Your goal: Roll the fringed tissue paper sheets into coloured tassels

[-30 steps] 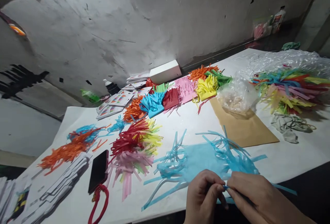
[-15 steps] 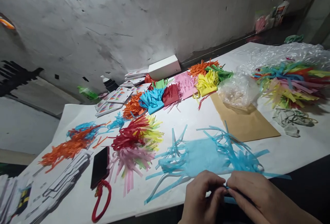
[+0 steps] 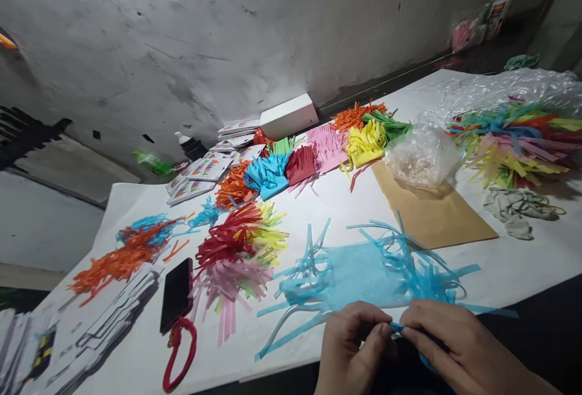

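Both hands are close together at the table's near edge, pinching a narrow blue tissue-paper strip (image 3: 397, 326). My left hand (image 3: 354, 346) is closed, thumb against forefinger, on the strip's left part. My right hand (image 3: 454, 340) is closed on it a little to the right, and a blue end hangs below the fingers. Just beyond them lies a flat blue tissue sheet (image 3: 359, 271) with fringed ends spreading left and right. To its left sits a tissue tassel bundle (image 3: 231, 240) in red, yellow and pink.
A phone (image 3: 176, 295) with a red strap lies left, near orange fringe (image 3: 118, 262) and folded white papers (image 3: 109, 328). Several coloured fringed bundles (image 3: 302, 165) line the back. A brown envelope (image 3: 436, 216), a clear plastic bag (image 3: 422, 156) and a multicoloured tassel pile (image 3: 518, 143) are at right.
My hands have drawn slightly apart, so more of the blue strip shows between the fingertips. The blue sheet on the table stays in place.
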The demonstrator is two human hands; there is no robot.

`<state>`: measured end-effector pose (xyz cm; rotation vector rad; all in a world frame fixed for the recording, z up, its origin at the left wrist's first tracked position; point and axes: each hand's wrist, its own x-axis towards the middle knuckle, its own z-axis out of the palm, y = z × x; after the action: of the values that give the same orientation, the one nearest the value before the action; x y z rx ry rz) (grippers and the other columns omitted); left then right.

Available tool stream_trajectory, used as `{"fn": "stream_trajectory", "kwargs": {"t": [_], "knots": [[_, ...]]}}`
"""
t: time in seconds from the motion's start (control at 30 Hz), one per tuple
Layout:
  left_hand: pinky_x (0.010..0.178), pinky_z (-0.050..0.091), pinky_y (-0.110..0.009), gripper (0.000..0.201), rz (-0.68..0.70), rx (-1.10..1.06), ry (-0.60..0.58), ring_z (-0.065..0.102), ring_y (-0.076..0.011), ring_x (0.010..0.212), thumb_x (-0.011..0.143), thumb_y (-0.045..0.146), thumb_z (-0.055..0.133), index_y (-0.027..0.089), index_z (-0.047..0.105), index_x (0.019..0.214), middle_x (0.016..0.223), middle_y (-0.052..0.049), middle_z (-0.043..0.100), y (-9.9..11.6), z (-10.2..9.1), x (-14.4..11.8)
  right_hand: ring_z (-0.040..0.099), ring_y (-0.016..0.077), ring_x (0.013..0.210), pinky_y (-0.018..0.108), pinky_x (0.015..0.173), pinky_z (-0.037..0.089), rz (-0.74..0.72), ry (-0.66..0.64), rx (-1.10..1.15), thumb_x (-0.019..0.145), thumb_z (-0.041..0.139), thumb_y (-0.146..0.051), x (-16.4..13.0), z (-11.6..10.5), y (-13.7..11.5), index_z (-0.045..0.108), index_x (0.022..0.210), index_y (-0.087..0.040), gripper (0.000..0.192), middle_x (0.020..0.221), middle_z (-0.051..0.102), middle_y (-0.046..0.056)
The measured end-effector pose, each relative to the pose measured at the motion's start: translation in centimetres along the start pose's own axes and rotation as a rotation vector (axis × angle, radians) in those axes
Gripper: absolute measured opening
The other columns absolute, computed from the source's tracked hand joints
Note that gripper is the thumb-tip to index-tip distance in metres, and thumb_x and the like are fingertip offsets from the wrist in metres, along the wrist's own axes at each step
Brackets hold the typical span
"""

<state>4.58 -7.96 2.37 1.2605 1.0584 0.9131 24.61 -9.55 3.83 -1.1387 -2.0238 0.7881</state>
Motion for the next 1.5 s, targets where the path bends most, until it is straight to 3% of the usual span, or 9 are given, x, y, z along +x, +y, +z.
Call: {"fn": "stream_trajectory", "kwargs": {"t": [0.23, 0.43, 0.57, 0.73, 0.87, 0.97, 1.23, 1.37, 1.5], "knots": [[0.056, 0.047, -0.02, 0.01, 0.174, 0.351, -0.049, 0.065, -0.0143, 0.057, 0.084, 0.015, 0.066, 0.018, 0.074, 0.081, 0.067, -0.005, 0.072, 1.4, -1.1, 0.7, 0.067, 0.0123, 0.074, 0.021, 0.069, 0.053, -0.096, 0.098, -0.102, 0.1, 0.044, -0.009, 0.1, 0.2, -0.1, 0.059, 0.094, -0.024, 0.022, 0.082, 0.066, -0.002], [0.053, 0.044, -0.02, 0.019, 0.53, 0.615, -0.005, 0.062, -0.0137, 0.053, 0.073, 0.003, 0.062, 0.021, 0.066, 0.076, 0.062, -0.002, 0.07, 0.7, -0.5, 1.2, 0.07, 0.0153, 0.085, 0.023, 0.078, 0.055, -0.138, 0.061, -0.18, 0.099, 0.055, -0.018, 0.5, 0.1, -0.3, 0.059, 0.109, -0.023, 0.013, 0.095, 0.073, 0.0], [0.053, 0.044, -0.023, 0.022, 0.7, 0.719, 0.107, 0.06, -0.0156, 0.053, 0.072, 0.003, 0.059, 0.024, 0.062, 0.078, 0.06, -0.001, 0.067, -0.8, -0.7, 0.6, 0.065, 0.0147, 0.069, 0.025, 0.07, 0.052, -0.204, 0.063, -0.249, 0.1, 0.041, -0.008, 0.8, 0.5, -0.3, 0.056, 0.088, -0.023, 0.024, 0.076, 0.065, -0.001], [0.062, 0.048, -0.024, 0.018, 0.518, 0.53, 0.251, 0.061, -0.0153, 0.062, 0.082, 0.01, 0.06, 0.025, 0.065, 0.088, 0.072, -0.001, 0.066, -1.1, -2.2, -0.4, 0.06, 0.0125, 0.061, 0.024, 0.069, 0.052, -0.2, 0.134, -0.318, 0.098, 0.043, -0.01, 0.2, 0.6, 0.3, 0.049, 0.075, -0.023, 0.027, 0.066, 0.057, -0.003], [0.061, 0.049, -0.023, 0.025, 0.312, 0.286, -0.028, 0.063, -0.014, 0.065, 0.091, 0.026, 0.064, 0.025, 0.066, 0.116, 0.094, -0.007, 0.07, -1.3, -2.4, -0.9, 0.064, 0.0132, 0.065, 0.024, 0.074, 0.054, -0.21, 0.126, -0.318, 0.098, 0.043, -0.011, 0.2, 0.6, 0.3, 0.052, 0.079, -0.024, 0.024, 0.067, 0.06, -0.003], [0.055, 0.045, -0.021, 0.018, 0.214, 0.26, -0.111, 0.06, -0.012, 0.058, 0.1, 0.029, 0.053, 0.022, 0.069, 0.103, 0.084, -0.006, 0.068, -1.5, -2.4, -1.0, 0.068, 0.0152, 0.069, 0.027, 0.079, 0.055, -0.256, 0.133, -0.336, 0.099, 0.046, -0.016, 0.9, 0.6, -0.5, 0.054, 0.086, -0.024, 0.017, 0.072, 0.066, -0.002], [0.058, 0.043, -0.024, 0.017, 0.454, 0.462, 0.113, 0.061, -0.0155, 0.061, 0.097, 0.028, 0.056, 0.022, 0.068, 0.087, 0.069, -0.004, 0.068, -2.6, -2.0, -1.8, 0.071, 0.0152, 0.072, 0.028, 0.085, 0.058, -0.288, 0.092, -0.328, 0.101, 0.041, -0.014, 1.8, 2.2, -0.9, 0.059, 0.09, -0.024, 0.023, 0.077, 0.071, -0.001], [0.057, 0.047, -0.023, 0.022, 0.313, 0.247, 0.384, 0.06, -0.0125, 0.054, 0.098, 0.036, 0.059, 0.02, 0.071, 0.09, 0.063, 0.0, 0.066, 0.0, -6.2, -1.0, 0.069, 0.0277, 0.117, 0.031, 0.082, 0.063, -0.18, 0.323, -0.459, 0.102, 0.048, -0.046, 0.8, 2.2, 2.4, 0.058, 0.135, -0.023, 0.042, 0.131, 0.069, 0.01], [0.061, 0.055, -0.025, 0.023, 0.413, 0.142, 0.845, 0.063, -0.0141, 0.058, 0.085, 0.039, 0.075, 0.018, 0.071, 0.095, 0.063, 0.002, 0.067, 4.6, -16.6, 0.8, 0.064, 0.0288, 0.125, 0.037, 0.093, 0.062, -0.08, 0.408, -0.51, 0.101, 0.049, -0.044, 0.4, 2.4, 5.2, 0.045, 0.152, -0.025, 0.054, 0.146, 0.059, 0.008]]}}
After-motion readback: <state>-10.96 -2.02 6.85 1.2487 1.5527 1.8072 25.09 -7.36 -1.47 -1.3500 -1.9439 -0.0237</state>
